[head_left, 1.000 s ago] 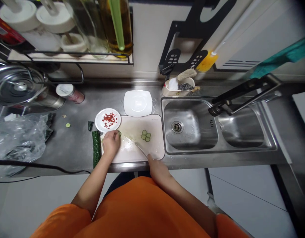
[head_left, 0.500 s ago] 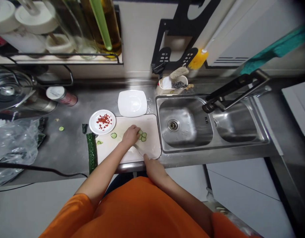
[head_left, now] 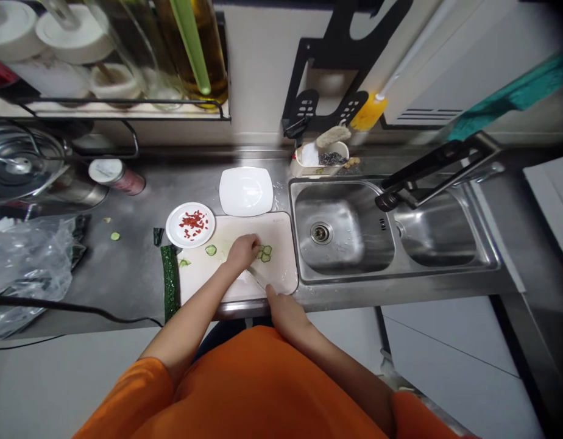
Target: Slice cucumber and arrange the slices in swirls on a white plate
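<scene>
My left hand point(head_left: 243, 252) is over the cutting board point(head_left: 281, 231), fingers pinched together beside a small cluster of thin cucumber slices point(head_left: 265, 256). What lies within that pinch, if anything, is hidden. At the board's front edge my right hand point(head_left: 287, 312) grips a knife point(head_left: 258, 278), its thin blade slanting up and left beneath my left hand. A single cucumber slice point(head_left: 211, 250) lies left of my left hand, with green scraps point(head_left: 184, 263) farther left. A long dark-green cucumber piece point(head_left: 170, 283) rests along the board's left edge.
A white plate of red bits point(head_left: 185, 213) overlaps the board's back left corner. Behind the board sits a white square dish point(head_left: 245, 190). The steel double sink point(head_left: 345, 225) with black faucet point(head_left: 414, 174) lies right. Plastic bags point(head_left: 30, 268) and a cable point(head_left: 80, 308) are left.
My left hand has shifted very slightly right and down at the cucumber slices, where a slice showed at its fingertips before. My right hand and the knife stay nearly still.
</scene>
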Available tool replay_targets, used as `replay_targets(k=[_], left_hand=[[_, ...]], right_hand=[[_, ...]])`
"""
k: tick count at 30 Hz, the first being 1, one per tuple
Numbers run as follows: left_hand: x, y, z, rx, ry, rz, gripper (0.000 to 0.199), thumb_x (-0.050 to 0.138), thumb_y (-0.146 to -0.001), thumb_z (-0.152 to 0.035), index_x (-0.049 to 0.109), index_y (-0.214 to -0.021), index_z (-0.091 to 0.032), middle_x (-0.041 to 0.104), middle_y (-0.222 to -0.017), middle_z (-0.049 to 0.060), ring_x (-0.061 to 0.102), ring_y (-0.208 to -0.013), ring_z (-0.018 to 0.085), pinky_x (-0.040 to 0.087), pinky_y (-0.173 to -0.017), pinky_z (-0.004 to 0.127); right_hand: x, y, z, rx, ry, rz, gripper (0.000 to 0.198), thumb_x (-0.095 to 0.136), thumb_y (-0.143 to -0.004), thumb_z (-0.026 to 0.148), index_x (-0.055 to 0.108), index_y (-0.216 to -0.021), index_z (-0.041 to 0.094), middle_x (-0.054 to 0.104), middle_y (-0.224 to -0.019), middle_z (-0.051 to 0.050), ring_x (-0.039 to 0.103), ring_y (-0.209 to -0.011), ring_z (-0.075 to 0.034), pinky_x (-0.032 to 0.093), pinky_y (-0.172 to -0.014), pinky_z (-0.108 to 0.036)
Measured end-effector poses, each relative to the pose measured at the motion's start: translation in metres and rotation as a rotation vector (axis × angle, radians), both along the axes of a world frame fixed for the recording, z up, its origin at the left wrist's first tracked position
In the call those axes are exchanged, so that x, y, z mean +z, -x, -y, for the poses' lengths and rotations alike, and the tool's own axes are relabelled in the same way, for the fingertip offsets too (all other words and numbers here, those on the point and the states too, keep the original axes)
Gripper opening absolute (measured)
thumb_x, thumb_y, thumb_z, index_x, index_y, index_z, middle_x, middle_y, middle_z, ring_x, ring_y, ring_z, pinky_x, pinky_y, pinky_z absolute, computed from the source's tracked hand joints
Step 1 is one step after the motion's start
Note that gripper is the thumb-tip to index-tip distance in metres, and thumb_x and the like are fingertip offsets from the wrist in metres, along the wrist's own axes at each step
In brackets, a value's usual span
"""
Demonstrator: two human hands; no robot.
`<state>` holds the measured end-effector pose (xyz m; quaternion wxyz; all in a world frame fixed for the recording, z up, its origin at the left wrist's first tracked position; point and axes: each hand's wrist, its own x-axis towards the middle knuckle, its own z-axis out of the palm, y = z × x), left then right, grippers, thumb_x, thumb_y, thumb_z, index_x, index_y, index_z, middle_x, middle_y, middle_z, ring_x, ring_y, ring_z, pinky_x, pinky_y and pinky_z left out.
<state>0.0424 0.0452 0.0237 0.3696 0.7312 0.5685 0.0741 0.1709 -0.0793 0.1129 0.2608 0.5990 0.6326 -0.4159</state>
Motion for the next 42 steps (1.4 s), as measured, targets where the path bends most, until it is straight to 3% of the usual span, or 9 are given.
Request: replay_targets(k=[6,12,20,24,30,42], left_hand=[[0.009,0.031,0.012,0.223,0.045,0.038,0.012,0.054,-0.074,-0.021,0.064,-0.081,-0.019,0.064,-0.07,-0.002,0.055,-0.063,0.012,0.039,-0.063,0.023],[0.005,0.065,0.034,0.372,0.039,0.013,0.015,0.054,-0.074,-0.025,0.066,-0.082,-0.02,0.067,-0.073,-0.001,0.058,-0.068,0.015,0.042,-0.067,0.025],[-0.013,0.064,0.058,0.375,-0.239,-0.038,0.024,0.048,-0.084,-0.028,0.065,-0.096,-0.017,0.067,-0.092,0.008,0.059,-0.088,0.021,0.045,-0.082,0.032],[-0.02,0.062,0.07,0.384,-0.256,-0.061,0.026,0.057,-0.08,-0.033,0.064,-0.1,-0.017,0.064,-0.092,0.01,0.059,-0.088,0.023,0.047,-0.081,0.034],[-0.027,0.062,0.071,0.388,-0.276,-0.014,0.023,0.054,-0.082,-0.028,0.064,-0.1,-0.018,0.063,-0.093,0.009,0.059,-0.09,0.022,0.048,-0.084,0.034],[-0.026,0.063,0.07,0.4,-0.19,0.004,0.026,0.054,-0.08,-0.024,0.064,-0.104,-0.019,0.063,-0.099,0.009,0.058,-0.096,0.022,0.046,-0.089,0.034]], right_hand=[[-0.004,-0.004,0.0,0.022,-0.014,-0.017,0.049,0.032,-0.081,0.0,0.038,-0.126,0.017,0.066,-0.096,-0.014,0.063,-0.092,-0.025,0.044,-0.069,-0.03],[-0.007,-0.006,-0.001,-0.036,-0.041,-0.022,0.051,0.03,-0.081,0.0,0.038,-0.128,0.015,0.065,-0.097,-0.013,0.062,-0.094,-0.025,0.042,-0.07,-0.029],[-0.016,0.002,-0.002,-0.02,-0.121,0.014,0.051,0.032,-0.08,-0.001,0.039,-0.128,0.014,0.065,-0.094,-0.014,0.063,-0.092,-0.024,0.041,-0.069,-0.028],[-0.015,0.008,-0.004,-0.008,-0.149,0.028,0.045,0.031,-0.083,0.0,0.041,-0.124,0.015,0.065,-0.095,-0.013,0.063,-0.093,-0.023,0.041,-0.07,-0.027],[-0.012,0.021,-0.012,0.023,-0.165,0.002,0.041,0.031,-0.086,0.004,0.038,-0.125,0.016,0.064,-0.095,-0.013,0.062,-0.093,-0.023,0.043,-0.072,-0.028],[-0.014,0.031,-0.016,0.042,-0.178,0.002,0.036,0.029,-0.088,0.004,0.04,-0.12,0.015,0.065,-0.094,-0.015,0.064,-0.092,-0.023,0.045,-0.07,-0.029]])
